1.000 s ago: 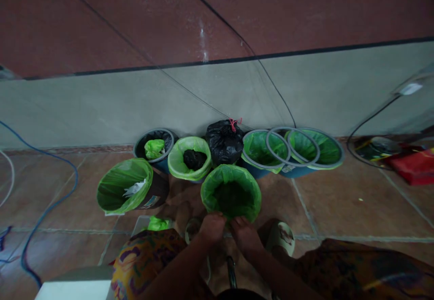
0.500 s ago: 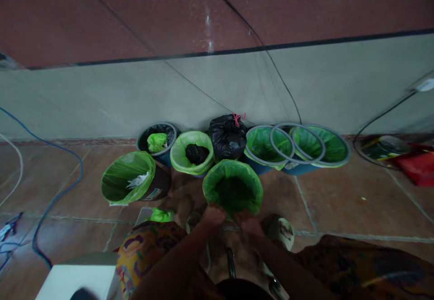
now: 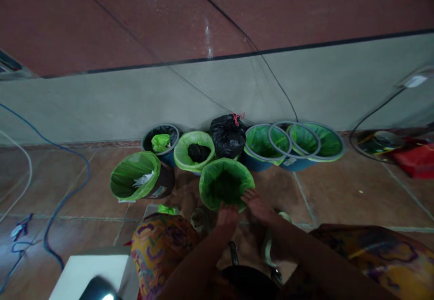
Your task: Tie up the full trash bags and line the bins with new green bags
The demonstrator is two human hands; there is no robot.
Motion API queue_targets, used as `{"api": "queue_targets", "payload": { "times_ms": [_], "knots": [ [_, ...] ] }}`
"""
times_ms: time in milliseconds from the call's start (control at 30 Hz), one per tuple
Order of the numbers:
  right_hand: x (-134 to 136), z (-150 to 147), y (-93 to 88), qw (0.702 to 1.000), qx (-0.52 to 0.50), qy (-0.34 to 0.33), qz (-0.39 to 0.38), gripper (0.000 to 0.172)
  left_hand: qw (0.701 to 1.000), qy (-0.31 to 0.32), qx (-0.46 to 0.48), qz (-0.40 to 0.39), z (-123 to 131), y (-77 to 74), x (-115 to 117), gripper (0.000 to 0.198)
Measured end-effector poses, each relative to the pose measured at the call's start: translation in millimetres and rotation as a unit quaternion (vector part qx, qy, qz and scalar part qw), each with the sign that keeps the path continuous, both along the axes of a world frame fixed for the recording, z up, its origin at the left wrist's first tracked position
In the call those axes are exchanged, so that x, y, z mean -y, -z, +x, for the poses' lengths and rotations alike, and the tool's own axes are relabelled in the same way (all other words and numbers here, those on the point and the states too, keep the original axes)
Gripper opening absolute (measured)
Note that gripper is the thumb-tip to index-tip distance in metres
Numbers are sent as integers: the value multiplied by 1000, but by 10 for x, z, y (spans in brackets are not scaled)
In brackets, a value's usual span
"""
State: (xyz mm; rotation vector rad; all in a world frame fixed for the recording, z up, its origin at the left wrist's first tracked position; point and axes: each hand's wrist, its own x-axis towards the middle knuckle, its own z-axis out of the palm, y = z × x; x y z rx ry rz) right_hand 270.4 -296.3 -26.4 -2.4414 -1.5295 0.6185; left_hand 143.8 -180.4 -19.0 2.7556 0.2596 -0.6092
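Note:
A trash bin lined with a green bin liner (image 3: 209, 187) stands in front of me, its mouth tipped slightly toward me and its inside dark. My left hand (image 3: 228, 216) is at the near rim, its fingers bent over the liner's folded edge. On the right side of the same rim lies my right hand (image 3: 257, 204), with fingers stretched out and a little apart, touching the liner. Behind this bin are a tied black garbage bag (image 3: 228, 136) with a red tie and a green-lined bin (image 3: 181, 153) holding a black bundle.
At left, a dark bin (image 3: 164, 182) with a green liner leans over, white scraps inside. A bin (image 3: 146, 145) with black lining stands behind it. Two blue bins (image 3: 259, 162) with loose grey rings (image 3: 318, 146) are at right. A blue cable (image 3: 87, 173) crosses the floor.
My right hand has shifted from the near rim up to the right side, its fingers now spread. My left hand has moved slightly right along the near rim. The view has shifted a little.

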Motion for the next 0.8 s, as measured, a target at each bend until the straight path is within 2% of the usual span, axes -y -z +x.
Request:
{"api": "queue_targets", "payload": {
  "times_ms": [100, 200, 267, 300, 400, 500, 633, 800],
  "knots": [
    [67, -192, -147, 999, 16, 40, -7, 43, 999, -27, 27, 26, -86, -270, -147, 43],
    [76, -493, -261, 995, -19, 95, -30, 40, 995, -67, 27, 74, -135, -557, -517, 45],
    [15, -684, -294, 993, -56, 101, -36, 40, 992, -86, -12, 90, -129, -684, -773, 41],
    [-34, -764, -298, 992, -73, 96, -36, 41, 993, -74, -33, 85, -120, -719, -873, 41],
    [-209, -919, -281, 991, -104, 77, -39, 41, 995, 29, -73, 55, -94, -713, -1022, 37],
    [-350, -950, -232, 992, -99, 66, -37, 40, 990, 109, -82, 46, -76, -605, -1017, 32],
    [-442, -888, -113, 995, -68, 56, -40, 34, 984, 139, -94, 63, -40, -468, -1021, 29],
    [-493, -810, 35, 996, -56, 39, -65, 28, 979, 165, -102, 59, 44, -433, -1162, 30]
  ]
}}
